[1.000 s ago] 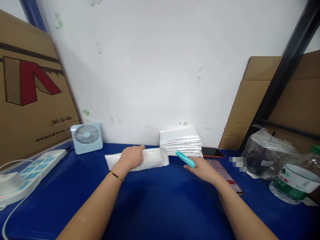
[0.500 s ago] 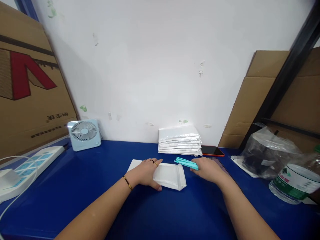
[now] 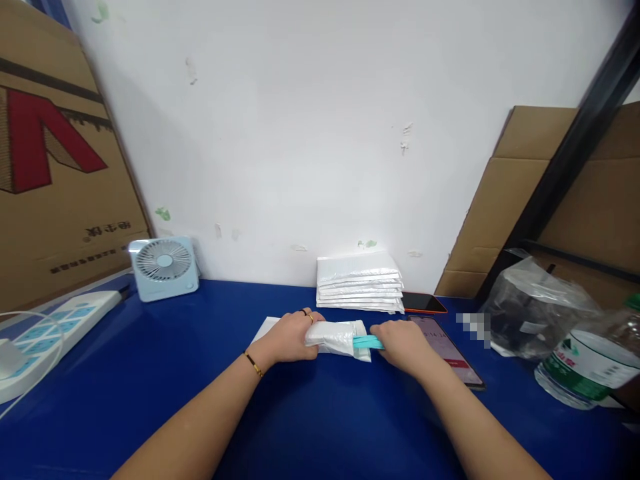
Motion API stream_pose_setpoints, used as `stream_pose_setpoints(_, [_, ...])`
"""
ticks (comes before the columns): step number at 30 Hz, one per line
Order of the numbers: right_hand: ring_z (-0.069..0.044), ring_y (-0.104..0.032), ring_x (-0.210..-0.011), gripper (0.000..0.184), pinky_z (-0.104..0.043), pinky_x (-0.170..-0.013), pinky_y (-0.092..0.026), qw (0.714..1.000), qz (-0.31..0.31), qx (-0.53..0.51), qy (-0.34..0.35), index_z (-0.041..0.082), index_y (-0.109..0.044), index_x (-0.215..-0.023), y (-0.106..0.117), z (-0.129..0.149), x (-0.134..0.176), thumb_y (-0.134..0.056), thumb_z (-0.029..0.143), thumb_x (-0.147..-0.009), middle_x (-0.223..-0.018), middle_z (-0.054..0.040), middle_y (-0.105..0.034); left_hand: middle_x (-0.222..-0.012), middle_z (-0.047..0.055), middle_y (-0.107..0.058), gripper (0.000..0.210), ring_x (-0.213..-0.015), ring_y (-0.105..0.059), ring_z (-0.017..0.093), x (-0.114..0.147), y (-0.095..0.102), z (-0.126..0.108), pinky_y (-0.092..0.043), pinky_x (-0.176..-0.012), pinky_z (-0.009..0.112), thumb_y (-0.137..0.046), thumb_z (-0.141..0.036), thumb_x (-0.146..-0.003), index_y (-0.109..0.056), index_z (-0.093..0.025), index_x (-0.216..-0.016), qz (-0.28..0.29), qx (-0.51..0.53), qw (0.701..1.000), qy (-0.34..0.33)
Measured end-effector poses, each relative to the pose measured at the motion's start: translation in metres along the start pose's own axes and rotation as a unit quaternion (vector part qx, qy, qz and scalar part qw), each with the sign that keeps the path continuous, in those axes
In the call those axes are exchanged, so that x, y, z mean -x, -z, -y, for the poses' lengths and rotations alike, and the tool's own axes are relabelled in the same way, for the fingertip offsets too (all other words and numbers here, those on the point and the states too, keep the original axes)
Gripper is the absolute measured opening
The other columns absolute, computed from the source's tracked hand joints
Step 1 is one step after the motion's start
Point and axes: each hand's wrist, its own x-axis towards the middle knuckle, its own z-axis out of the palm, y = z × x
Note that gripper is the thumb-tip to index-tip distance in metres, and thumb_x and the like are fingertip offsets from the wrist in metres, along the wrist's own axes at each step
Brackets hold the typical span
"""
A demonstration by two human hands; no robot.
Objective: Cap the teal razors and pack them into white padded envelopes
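A white bubble mailer (image 3: 336, 337) lies on the blue table, squeezed so that it bulges, with its open end toward the right. My left hand (image 3: 291, 337) is closed around its middle, thumb in front and fingers behind. My right hand (image 3: 403, 343) pinches a bundle of thin turquoise sticks (image 3: 368, 342); what exactly they are I cannot make out. Their left ends are at the mouth of the mailer, seemingly just inside it. The right fingertips are partly hidden behind the hand.
Behind the hands a stack of white mailers (image 3: 357, 283) rests against the wall. Two phones, one lit (image 3: 450, 353) and one dark (image 3: 425, 303), lie to the right, before a bagged object (image 3: 535, 307) and a water bottle (image 3: 583, 367). A fan (image 3: 166, 268) and power strip (image 3: 60, 340) stand left.
My right hand has moved left and brought the turquoise sticks to the mailer's mouth. My left hand has squeezed the mailer, which was flat, into a bulging shape.
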Motion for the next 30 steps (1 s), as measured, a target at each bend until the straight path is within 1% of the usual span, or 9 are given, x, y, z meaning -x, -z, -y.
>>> stream_pose_setpoints(4, [-0.026, -0.065, -0.076, 0.032, -0.031, -0.063, -0.042, 1.000, -0.010, 0.010, 0.019, 0.019, -0.054, -0.105, 0.005, 0.021, -0.002, -0.048, 0.008, -0.075, -0.082, -0.0109, -0.067, -0.104, 0.003, -0.056, 0.045, -0.094, -0.055, 0.023, -0.001, -0.007, -0.012, -0.040, -0.080, 0.032, -0.058, -0.034, -0.067, -0.050, -0.027, -0.111, 0.006, -0.016, 1.000, -0.012])
stream_pose_setpoints(8, [-0.025, -0.065, -0.074, 0.067, -0.029, -0.063, -0.043, 0.999, -0.025, -0.002, 0.034, 0.020, -0.031, -0.132, 0.011, 0.037, -0.003, -0.055, 0.007, -0.071, -0.081, -0.0100, -0.067, -0.105, 0.005, -0.057, 0.060, -0.094, -0.055, 0.025, -0.005, -0.014, -0.021, -0.040, -0.081, 0.034, -0.065, -0.045, -0.060, -0.048, -0.027, -0.115, 0.010, -0.029, 0.999, -0.023])
stream_pose_setpoints(11, [-0.024, -0.065, -0.078, 0.076, -0.029, -0.068, -0.043, 0.998, -0.016, -0.024, 0.055, 0.020, -0.024, -0.137, 0.015, 0.047, -0.006, -0.058, 0.009, -0.070, -0.084, -0.0113, -0.067, -0.097, 0.006, -0.061, 0.065, -0.090, -0.057, 0.027, -0.009, -0.020, -0.028, -0.041, -0.079, 0.036, -0.068, -0.055, -0.053, -0.053, -0.024, -0.109, 0.014, -0.042, 0.999, -0.013])
stream_pose_setpoints(14, [-0.025, -0.064, -0.083, 0.078, -0.032, -0.071, -0.044, 0.995, -0.013, -0.066, 0.079, 0.021, -0.027, -0.137, 0.023, 0.047, -0.009, -0.059, 0.009, -0.067, -0.089, -0.0114, -0.066, -0.085, 0.006, -0.065, 0.042, -0.080, -0.061, 0.027, -0.010, -0.022, -0.033, -0.043, -0.070, 0.033, -0.064, -0.048, -0.061, -0.058, -0.020, -0.091, 0.009, -0.062, 0.998, 0.016])
stream_pose_setpoints(17, [-0.027, -0.058, -0.097, 0.080, -0.036, -0.080, -0.045, 0.975, -0.044, -0.180, 0.119, 0.025, -0.031, -0.135, 0.035, 0.032, -0.004, -0.065, 0.014, -0.063, -0.109, -0.0110, -0.060, -0.080, 0.004, -0.065, 0.023, -0.076, -0.062, 0.024, -0.009, -0.015, -0.032, -0.042, -0.063, 0.029, -0.059, -0.035, -0.066, -0.058, -0.021, -0.085, -0.011, -0.055, 0.997, 0.048])
stream_pose_setpoints(20, [-0.025, -0.043, -0.118, 0.079, -0.037, -0.095, -0.038, 0.911, -0.110, -0.364, 0.161, 0.027, -0.027, -0.137, 0.043, 0.017, 0.003, -0.065, 0.034, -0.069, -0.132, -0.0081, -0.042, -0.077, 0.001, -0.065, 0.021, -0.074, -0.062, 0.022, -0.008, -0.004, -0.030, -0.040, -0.059, 0.026, -0.059, -0.035, -0.066, -0.056, -0.022, -0.083, -0.040, -0.015, 0.996, 0.080])
stream_pose_setpoints(24, [-0.020, -0.024, -0.132, 0.049, -0.042, -0.108, -0.021, 0.825, -0.235, -0.509, 0.068, 0.026, -0.024, -0.139, 0.037, 0.033, 0.004, -0.022, 0.042, -0.093, -0.144, -0.0047, -0.027, -0.078, -0.001, -0.064, 0.020, -0.074, -0.061, 0.019, -0.007, 0.002, -0.033, -0.038, -0.058, 0.024, -0.057, -0.034, -0.067, -0.055, -0.022, -0.083, -0.086, 0.053, 0.993, 0.069])
stream_pose_setpoints(28, [-0.019, -0.014, -0.136, 0.051, -0.043, -0.111, -0.013, 0.845, -0.203, -0.491, 0.061, 0.028, -0.024, -0.139, 0.025, 0.058, -0.004, -0.019, 0.048, -0.093, -0.147, -0.0006, -0.021, -0.077, 0.000, -0.063, 0.033, -0.072, -0.060, 0.021, -0.005, 0.002, -0.037, -0.039, -0.060, 0.026, -0.064, -0.035, -0.058, -0.053, -0.021, -0.085, -0.096, 0.037, 0.994, 0.045])
stream_pose_setpoints(30, [-0.018, -0.008, -0.137, 0.051, -0.044, -0.111, -0.010, 0.849, -0.219, -0.480, 0.040, 0.029, -0.022, -0.140, 0.023, 0.061, -0.006, -0.017, 0.048, -0.092, -0.149, 0.0010, -0.015, -0.079, 0.001, -0.064, 0.038, -0.074, -0.060, 0.022, -0.003, 0.003, -0.039, -0.040, -0.062, 0.027, -0.066, -0.035, -0.056, -0.053, -0.021, -0.089, -0.088, 0.040, 0.995, 0.034])
